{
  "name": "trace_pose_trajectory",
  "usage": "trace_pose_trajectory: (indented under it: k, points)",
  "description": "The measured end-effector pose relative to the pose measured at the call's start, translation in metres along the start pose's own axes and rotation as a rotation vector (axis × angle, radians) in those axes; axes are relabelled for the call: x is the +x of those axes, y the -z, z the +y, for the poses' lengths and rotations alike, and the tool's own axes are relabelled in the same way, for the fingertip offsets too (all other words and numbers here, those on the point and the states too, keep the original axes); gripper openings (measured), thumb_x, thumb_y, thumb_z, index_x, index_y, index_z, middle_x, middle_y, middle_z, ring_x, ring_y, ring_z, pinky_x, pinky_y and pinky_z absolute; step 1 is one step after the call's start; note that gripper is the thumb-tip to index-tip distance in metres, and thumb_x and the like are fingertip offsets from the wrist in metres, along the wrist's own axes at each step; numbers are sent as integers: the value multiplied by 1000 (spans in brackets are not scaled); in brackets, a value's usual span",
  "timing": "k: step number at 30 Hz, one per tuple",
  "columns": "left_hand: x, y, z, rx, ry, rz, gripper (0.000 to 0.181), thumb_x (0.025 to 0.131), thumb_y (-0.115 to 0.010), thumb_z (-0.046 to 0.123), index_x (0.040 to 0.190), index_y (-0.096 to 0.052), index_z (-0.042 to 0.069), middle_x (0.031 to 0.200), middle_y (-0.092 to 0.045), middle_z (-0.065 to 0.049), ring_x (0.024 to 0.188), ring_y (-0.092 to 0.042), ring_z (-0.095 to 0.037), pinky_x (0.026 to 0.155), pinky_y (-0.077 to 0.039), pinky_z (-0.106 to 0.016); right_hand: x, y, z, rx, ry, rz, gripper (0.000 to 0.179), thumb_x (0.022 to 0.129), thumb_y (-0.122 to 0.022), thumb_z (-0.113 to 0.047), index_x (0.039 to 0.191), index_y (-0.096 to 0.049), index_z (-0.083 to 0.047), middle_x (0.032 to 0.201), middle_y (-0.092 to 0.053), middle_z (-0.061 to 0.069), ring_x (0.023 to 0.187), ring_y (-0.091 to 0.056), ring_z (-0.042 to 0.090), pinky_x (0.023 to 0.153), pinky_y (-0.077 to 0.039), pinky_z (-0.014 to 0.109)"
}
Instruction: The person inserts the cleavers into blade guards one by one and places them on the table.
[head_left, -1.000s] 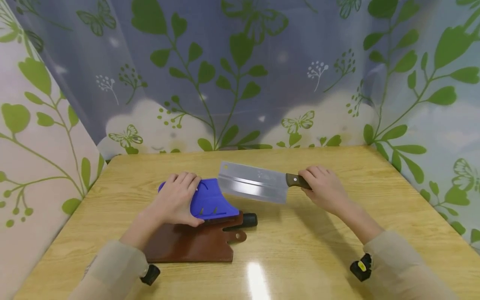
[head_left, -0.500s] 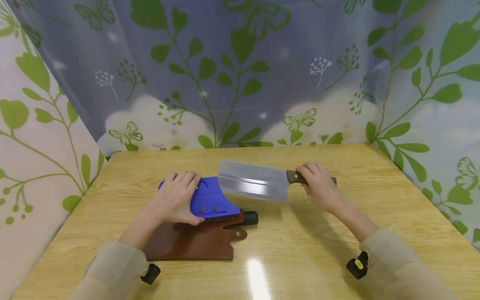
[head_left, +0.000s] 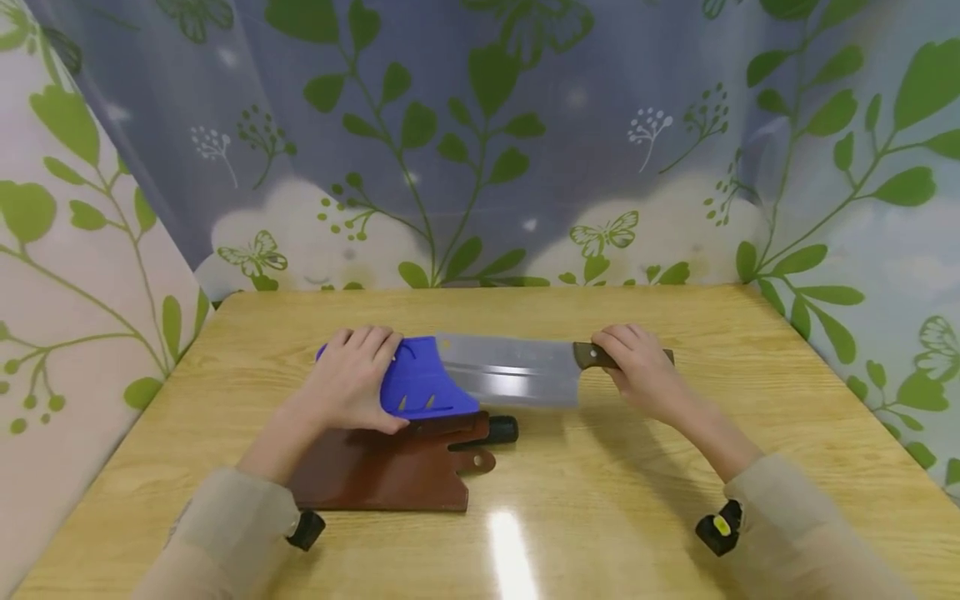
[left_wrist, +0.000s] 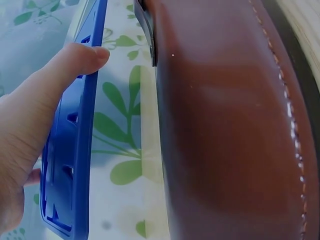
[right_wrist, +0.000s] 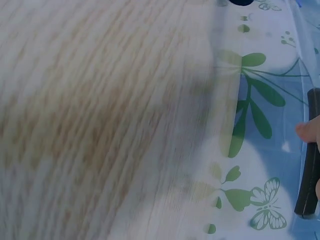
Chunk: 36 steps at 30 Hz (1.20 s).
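Observation:
My left hand (head_left: 351, 377) grips a blue plastic blade cover (head_left: 423, 379), thumb along its near edge and fingers over the far one. In the left wrist view the thumb presses the rim of this slotted cover (left_wrist: 75, 125). A cleaver (head_left: 517, 371) is held level by my right hand (head_left: 637, 367), fingers curled round its dark wooden handle. The blade's holed end meets the curved mouth of the cover, whose edge overlaps the blade's lower corner. In the right wrist view only the cleaver handle (right_wrist: 309, 175) and a bit of hand show, at the right edge.
Below the cover, a brown leather sheath (head_left: 382, 479) lies on the wooden table (head_left: 600, 517), with a black handle (head_left: 502, 430) sticking out of its right end. A patterned curtain (head_left: 480, 167) hangs behind the table and along both sides.
The cleaver's left end has come down from above the cover's mouth into line with it, and the blade is more level. My right hand shifted slightly along the handle towards the blade. The left keeps its grip.

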<state>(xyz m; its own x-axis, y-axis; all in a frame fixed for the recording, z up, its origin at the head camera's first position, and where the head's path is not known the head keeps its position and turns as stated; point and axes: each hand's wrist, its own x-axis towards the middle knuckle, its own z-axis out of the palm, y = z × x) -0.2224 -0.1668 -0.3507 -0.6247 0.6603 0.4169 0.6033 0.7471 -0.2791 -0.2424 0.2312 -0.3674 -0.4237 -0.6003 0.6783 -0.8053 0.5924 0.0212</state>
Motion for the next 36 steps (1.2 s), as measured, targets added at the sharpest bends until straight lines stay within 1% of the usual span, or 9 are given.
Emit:
trace_pose_trajectory:
  k: [8,14,19,21,24,28,31,34,36]
  points:
    - [4,3,-4,-24,8,4,111,45,-69,72,122,-52,-6,114,-52,-19,102,-47,-36,82,-39,-50,3,6,5,13,36,-6,46,61,-73,18,104,-59,7,96,-57,17,84,-52,35,70,-43,49]
    - [3,4,-4,-35,-26,-30,111,48,-68,72,125,-50,-5,117,-50,-19,103,-45,-36,83,-39,-51,2,8,7,22,74,-14,43,62,-73,17,102,-59,6,95,-57,15,83,-51,33,70,-42,49]
    - [2,4,-2,-13,-48,-46,112,47,-69,72,126,-50,-6,118,-50,-19,105,-45,-36,83,-38,-51,1,9,3,0,97,-34,41,65,-74,11,102,-58,5,95,-56,14,84,-51,33,70,-41,48]
    - [1,4,0,-5,-62,-56,112,48,-68,72,126,-50,-7,118,-50,-20,106,-46,-35,82,-38,-51,1,9,1,-46,107,-34,39,67,-75,7,101,-58,3,95,-55,14,84,-51,33,68,-42,48]
    - [0,5,3,-4,-74,-64,112,49,-67,73,125,-50,-7,118,-51,-20,107,-46,-35,82,-39,-50,2,10,-3,-181,134,4,29,72,-73,-2,99,-60,0,92,-57,13,81,-53,32,67,-43,46]
    - [-1,7,3,0,-45,-31,111,47,-67,72,124,-51,-7,116,-52,-19,106,-47,-34,81,-39,-50,6,12,-6,-358,178,85,19,77,-69,-13,93,-61,-4,84,-57,12,72,-54,32,59,-41,45]
    - [-2,10,2,2,-25,-6,111,45,-69,72,123,-52,-7,115,-52,-19,104,-48,-34,81,-40,-50,7,13,-9,-420,174,114,26,72,-75,-16,91,-60,-6,81,-55,13,68,-53,33,53,-39,43]
    - [-2,13,0,-6,-29,8,111,46,-69,71,122,-52,-7,114,-53,-20,103,-48,-35,79,-39,-50,6,16,-14,-442,119,114,40,60,-85,-17,89,-61,-6,82,-56,14,70,-55,34,52,-39,43]
    - [-2,14,0,-9,-34,13,110,46,-69,71,122,-52,-7,114,-53,-19,102,-48,-35,79,-39,-50,6,18,-16,-436,74,102,44,56,-88,-16,89,-61,-4,83,-58,15,72,-56,34,54,-40,43]
